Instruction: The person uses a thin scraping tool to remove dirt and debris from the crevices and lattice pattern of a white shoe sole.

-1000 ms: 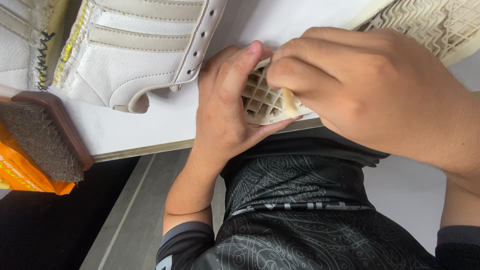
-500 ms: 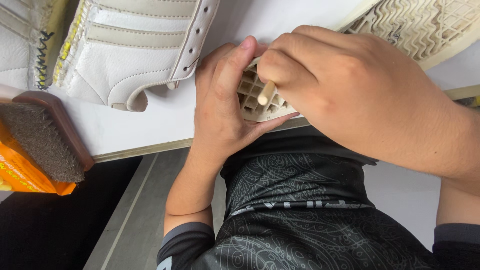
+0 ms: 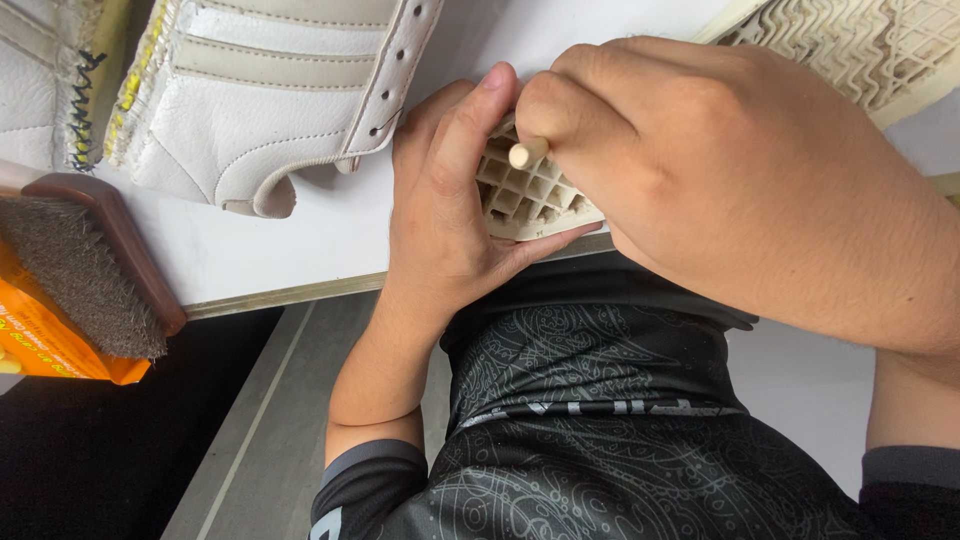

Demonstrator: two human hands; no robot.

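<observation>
My left hand [image 3: 450, 200] cups the end of a cream shoe sole [image 3: 525, 195] with a square grid pattern, at the white table's near edge. My right hand [image 3: 720, 170] is closed around a thin pale wooden stick [image 3: 527, 153] whose tip rests on the grid. The rest of that sole [image 3: 860, 45] runs up to the top right, showing a wavy tread. A white leather shoe upper [image 3: 270, 90] with eyelets lies just left of my left hand.
A wooden-backed bristle brush [image 3: 90, 260] lies at the left edge over an orange package [image 3: 50, 340]. Another white upper with yellow stitching [image 3: 50, 80] sits at top left. The white table [image 3: 300, 250] ends above my dark patterned shirt [image 3: 600, 400].
My right hand has shifted left and slightly up over the sole, and the stick's tip now shows against the grid. My left hand keeps the same hold.
</observation>
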